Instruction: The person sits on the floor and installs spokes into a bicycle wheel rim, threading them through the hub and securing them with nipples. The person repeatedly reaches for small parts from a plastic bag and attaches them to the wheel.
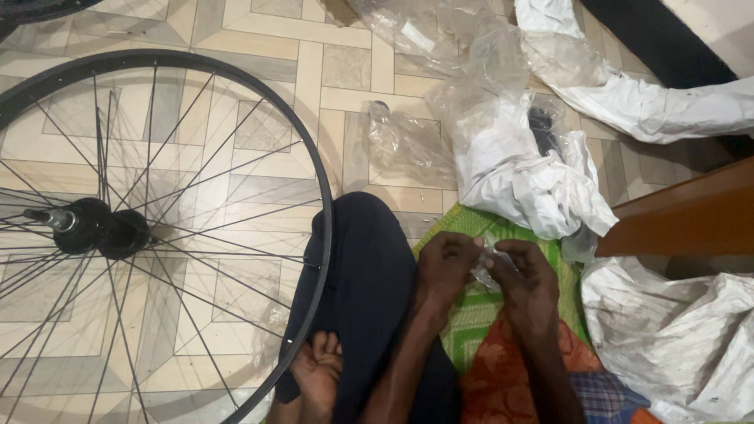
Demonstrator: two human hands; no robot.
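L hand (pixel 446 263) + R hand (pixel 525 275) both pinching small clear plastic bag (pixel 485 263), nr wheel rim (pixel 318 180).

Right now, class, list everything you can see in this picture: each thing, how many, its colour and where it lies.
bicycle wheel: one, black rim and hub with thin metal spokes, left, lying over the tiled floor and against the person's knee.
tiled floor: one, beige and grey pattern, under everything.
clear plastic bags: several, transparent, crumpled at top centre.
white plastic sheeting: several crumpled pieces, white, top right, centre and lower right.
green mat: one, green woven, under the hands.
wooden edge: one, brown, right side.
small clear plastic packet: one, transparent, pinched between both hands.
left hand: on the packet.
right hand: on the packet.
foot: one, bare, bottom centre by the rim.
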